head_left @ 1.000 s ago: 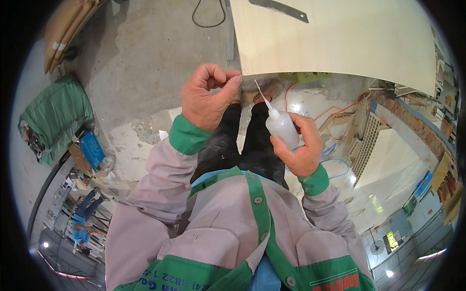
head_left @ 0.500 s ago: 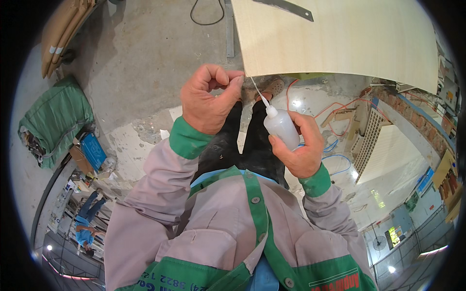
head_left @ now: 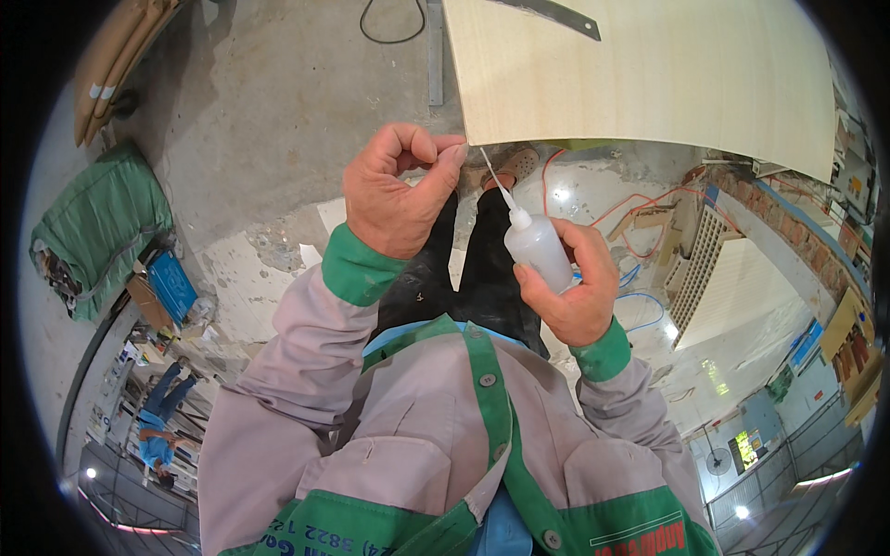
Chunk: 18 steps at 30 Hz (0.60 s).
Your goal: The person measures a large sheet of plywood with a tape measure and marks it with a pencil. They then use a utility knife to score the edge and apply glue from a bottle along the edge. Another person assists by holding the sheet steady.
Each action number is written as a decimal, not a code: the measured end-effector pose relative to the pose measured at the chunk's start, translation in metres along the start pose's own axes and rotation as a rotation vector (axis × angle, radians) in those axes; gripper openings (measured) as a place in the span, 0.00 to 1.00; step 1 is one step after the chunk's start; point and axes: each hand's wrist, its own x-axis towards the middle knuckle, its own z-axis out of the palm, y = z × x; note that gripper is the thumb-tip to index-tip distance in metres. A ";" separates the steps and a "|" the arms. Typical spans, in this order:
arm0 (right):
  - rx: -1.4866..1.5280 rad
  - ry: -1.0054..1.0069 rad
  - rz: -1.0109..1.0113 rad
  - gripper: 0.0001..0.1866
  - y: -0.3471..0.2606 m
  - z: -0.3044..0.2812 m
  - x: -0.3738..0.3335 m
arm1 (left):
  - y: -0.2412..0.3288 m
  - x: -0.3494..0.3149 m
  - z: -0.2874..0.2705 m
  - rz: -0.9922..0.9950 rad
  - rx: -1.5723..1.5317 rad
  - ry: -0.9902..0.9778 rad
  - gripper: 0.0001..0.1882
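My right hand [head_left: 577,283] is wrapped round a white translucent squeeze bottle [head_left: 540,252] with a long thin nozzle. The bottle leans up and to the left, its nozzle tip close to the near left corner of a pale wooden board [head_left: 649,74]; whether it touches the edge cannot be made out. At that same corner, my left hand [head_left: 399,190] is closed in a pinch, thumb and forefinger together. Anything between those fingertips is too small or hidden to name.
A flat metal strip [head_left: 554,16] lies on the board's far part. Orange hose [head_left: 649,196] and blue hose [head_left: 649,296] run across the floor to the right. To the left sits a green-covered bundle [head_left: 107,227] beside a blue box [head_left: 171,285]. Another person [head_left: 159,422] is at far lower left.
The bottle has shifted very slightly down, its nozzle staying near the board's corner. My left hand keeps its pinch in nearly the same place.
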 end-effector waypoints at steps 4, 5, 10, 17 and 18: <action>0.021 -0.006 -0.003 0.28 -0.001 0.000 0.000 | -0.003 -0.001 0.002 0.028 -0.025 0.013 0.12; 0.016 -0.008 -0.002 0.28 -0.001 0.000 0.000 | -0.004 -0.001 0.003 0.039 -0.026 0.013 0.12; 0.021 -0.017 0.037 0.28 -0.004 0.001 0.001 | -0.007 -0.001 0.003 0.050 -0.022 0.015 0.13; 0.043 -0.021 0.081 0.27 -0.012 0.004 0.002 | -0.008 -0.002 -0.001 0.039 -0.056 0.013 0.13; 0.042 -0.026 0.094 0.27 -0.012 0.004 0.002 | -0.009 -0.002 -0.001 0.043 -0.061 0.013 0.13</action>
